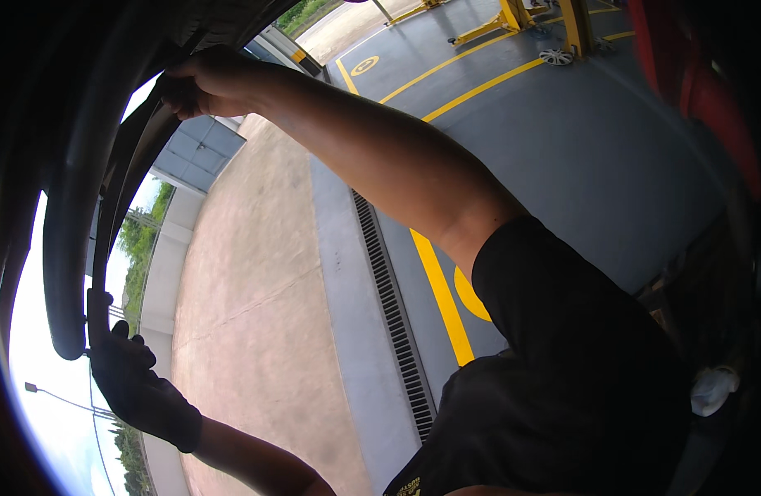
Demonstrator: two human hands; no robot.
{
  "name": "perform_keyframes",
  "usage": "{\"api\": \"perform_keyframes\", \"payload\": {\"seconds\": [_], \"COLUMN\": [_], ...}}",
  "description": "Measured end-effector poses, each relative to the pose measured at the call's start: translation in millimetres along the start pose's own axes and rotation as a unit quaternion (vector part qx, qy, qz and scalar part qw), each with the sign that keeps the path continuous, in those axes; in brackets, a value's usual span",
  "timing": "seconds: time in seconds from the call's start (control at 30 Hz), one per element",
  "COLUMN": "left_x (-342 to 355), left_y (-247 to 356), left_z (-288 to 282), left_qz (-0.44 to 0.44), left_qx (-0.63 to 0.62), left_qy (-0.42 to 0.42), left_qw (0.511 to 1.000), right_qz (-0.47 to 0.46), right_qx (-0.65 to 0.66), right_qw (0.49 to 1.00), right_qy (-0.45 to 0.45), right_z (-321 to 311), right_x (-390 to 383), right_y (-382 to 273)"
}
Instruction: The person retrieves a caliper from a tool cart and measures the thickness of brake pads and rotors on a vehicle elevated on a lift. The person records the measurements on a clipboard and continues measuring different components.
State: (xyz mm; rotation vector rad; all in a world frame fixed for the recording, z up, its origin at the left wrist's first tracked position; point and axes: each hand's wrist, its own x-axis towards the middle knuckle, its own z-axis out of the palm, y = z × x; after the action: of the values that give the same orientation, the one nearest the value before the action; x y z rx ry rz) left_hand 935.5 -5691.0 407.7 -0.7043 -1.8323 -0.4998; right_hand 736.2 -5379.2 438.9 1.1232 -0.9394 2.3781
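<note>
A long, dark, curved strip (114,211) runs along the edge of a vehicle's dark underside or wheel arch (66,273). My right hand (209,83), in shade and apparently bare, pinches the strip's upper end with bent fingers. At its lower end my left hand (137,384), in a dark glove, is closed round the strip with the fingertips turned up. My right arm reaches across from a black sleeve. Deep shadow hides where the strip meets the vehicle, and its exact kind cannot be told.
Dark bodywork lies close along the left and top. A grey floor (562,157) with yellow lines, a drain grate (389,306) and a concrete yard (248,273) spread beyond. Yellow lift posts (575,29) stand far off, a wheel cover (556,57) beside them. Something red (694,91) hangs at right.
</note>
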Motion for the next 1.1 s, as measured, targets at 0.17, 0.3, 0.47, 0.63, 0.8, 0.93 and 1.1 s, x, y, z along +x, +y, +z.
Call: {"api": "perform_keyframes", "payload": {"seconds": [0.17, 0.3, 0.47, 0.63, 0.8, 0.93, 1.1], "left_x": [-9, -5, -35, -17, -13, -13, -10], "left_y": [10, 5, 4, 12, 5, 1, 3], "left_z": [0, -10, 14, -20, -25, -29, -39], "left_qz": [0.093, 0.079, 0.08, 0.023, -0.055, -0.06, 0.101], "left_qx": [0.106, 0.129, 0.16, 0.136, 0.046, 0.052, 0.23], "left_qy": [0.022, 0.011, 0.034, 0.007, 0.026, 0.0, -0.046], "left_qw": [0.99, 0.988, 0.983, 0.99, 0.997, 0.997, 0.967], "right_qz": [-0.021, -0.043, -0.083, -0.092, -0.102, -0.113, -0.108], "right_qx": [-0.013, 0.0, 0.008, 0.033, 0.046, 0.028, 0.023], "right_qw": [0.999, 0.999, 0.995, 0.994, 0.991, 0.991, 0.992], "right_qy": [-0.035, -0.017, -0.061, -0.059, -0.073, -0.065, -0.054], "right_z": [7, 10, -15, 17, 19, 18, 23], "right_x": [-2, -7, -19, -15, -13, -13, -14], "right_y": [-7, -3, 14, 4, 6, 5, 5]}}
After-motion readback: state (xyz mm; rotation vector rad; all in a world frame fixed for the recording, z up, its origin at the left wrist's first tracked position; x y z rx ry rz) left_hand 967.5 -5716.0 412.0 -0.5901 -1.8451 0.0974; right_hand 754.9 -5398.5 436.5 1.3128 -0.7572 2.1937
